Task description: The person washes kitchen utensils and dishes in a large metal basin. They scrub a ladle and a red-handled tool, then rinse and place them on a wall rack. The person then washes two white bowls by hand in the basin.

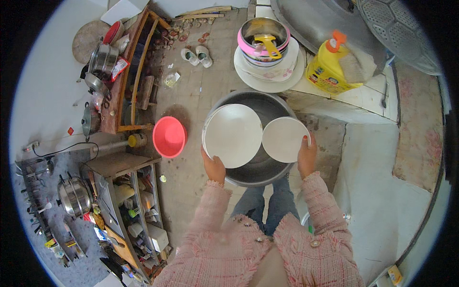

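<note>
My left hand (215, 168) grips the lower left rim of a large white bowl (232, 136), whose wide mouth faces up at me. A smaller white bowl (285, 140) is in my right hand (307, 156), the thumb lying over its right rim. Both bowls are over a big grey metal basin (258, 175), with their edges close together near its middle. The bowls hide part of the basin's dark inside. Whether more dishes are stacked under the large bowl, I cannot tell.
Ahead, a tiled ledge (369, 97) bears stacked bowls and plates (263, 84) and a yellow detergent jug (322, 68). On the floor at left stands a pink plastic basin (168, 138). Shoes (197, 56) lie farther off. A cluttered shelf (122, 165) and wooden cabinet (118, 97) line the left.
</note>
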A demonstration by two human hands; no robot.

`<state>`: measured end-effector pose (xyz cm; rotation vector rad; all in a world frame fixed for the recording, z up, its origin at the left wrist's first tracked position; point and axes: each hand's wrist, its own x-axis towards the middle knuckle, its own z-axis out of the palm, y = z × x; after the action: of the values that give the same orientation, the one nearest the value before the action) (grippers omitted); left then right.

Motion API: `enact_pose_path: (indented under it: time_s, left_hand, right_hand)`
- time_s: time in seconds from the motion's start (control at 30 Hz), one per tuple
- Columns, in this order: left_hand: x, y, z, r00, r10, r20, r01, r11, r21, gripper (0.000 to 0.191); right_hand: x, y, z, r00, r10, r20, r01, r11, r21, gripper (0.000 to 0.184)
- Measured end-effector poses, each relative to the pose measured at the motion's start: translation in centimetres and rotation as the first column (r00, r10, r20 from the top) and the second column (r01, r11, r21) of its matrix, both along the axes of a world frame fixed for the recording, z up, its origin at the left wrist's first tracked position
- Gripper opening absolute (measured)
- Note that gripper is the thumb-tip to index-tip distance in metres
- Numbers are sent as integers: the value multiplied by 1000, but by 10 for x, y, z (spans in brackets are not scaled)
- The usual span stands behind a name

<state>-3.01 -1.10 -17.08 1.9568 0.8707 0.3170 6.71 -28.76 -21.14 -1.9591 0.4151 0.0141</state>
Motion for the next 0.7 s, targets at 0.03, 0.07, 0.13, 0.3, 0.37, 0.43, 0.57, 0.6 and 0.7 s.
enact_pose_path:
  time_s: [0.03, 0.07, 0.13, 0.3, 0.37, 0.43, 0.57, 0.6, 0.7]
  left_hand:
    - [4, 0, 11, 999, 12, -29, -11, 1000, 12, 62]
    - [8, 1, 18, 998, 23, -59, -22, 1000, 23, 63]
    - [14, 5, 26, 987, 35, -160, -26, 998, 58, 63]
    - [16, 23, 3, 987, 2, -158, 18, 992, 124, 63]
    - [15, 26, -3, 994, -40, -103, 61, 977, 203, 64]
    - [17, 26, -1, 991, -60, -122, 85, 975, 206, 66]
    - [22, 28, 0, 984, -90, -153, 132, 948, 288, 69]
    - [24, 28, 0, 982, -89, -168, 134, 949, 286, 69]
    - [28, 27, 1, 976, -78, -202, 137, 945, 298, 69]
  right_hand:
    - [2, 12, 5, 1000, -1, 11, 2, 1000, -15, 32]
    - [3, 25, 10, 1000, -3, 22, 4, 1000, -31, 31]
    - [6, 44, 11, 999, -9, 43, 12, 998, -68, 30]
    - [13, 70, -13, 993, -62, 96, 81, 976, -201, 32]
    - [15, 78, -17, 993, -28, 116, 57, 964, -259, 36]
    - [18, 86, -17, 992, -11, 129, 51, 950, -307, 40]
    - [23, 105, -19, 989, -1, 147, 53, 935, -352, 46]
    - [24, 106, -20, 988, 3, 154, 53, 932, -359, 47]
    - [26, 110, -28, 984, 8, 176, 56, 933, -355, 48]
